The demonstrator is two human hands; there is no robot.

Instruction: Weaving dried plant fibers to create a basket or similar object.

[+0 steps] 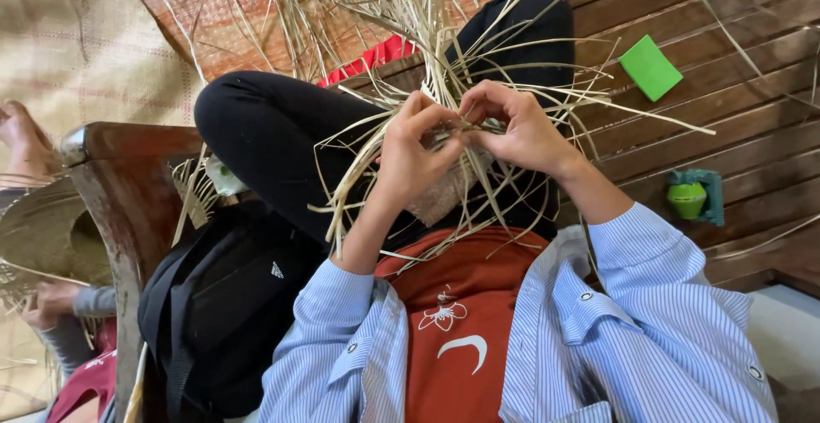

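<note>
Wooden plank floor (752, 124) under a seated person, legs crossed in black trousers. Dry straw strips (410, 13) fan out over the lap from a small woven piece (444, 192) held just above the knees. Left hand (410, 154) and right hand (517, 128), fingertips meeting, each grip pinched narrow on straw strands at the weave. Black bag (222, 303) at left. Green block (650, 67) and green cup (688, 199) lie well apart on the floor.

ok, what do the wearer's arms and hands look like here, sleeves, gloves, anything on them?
Both hands are bare: no gloves, rings or watch visible on the left hand or right hand. The sleeves are light blue with fine white stripes, pushed up to the elbows, forearms uncovered. The shirt hangs open with pale buttons.
</note>
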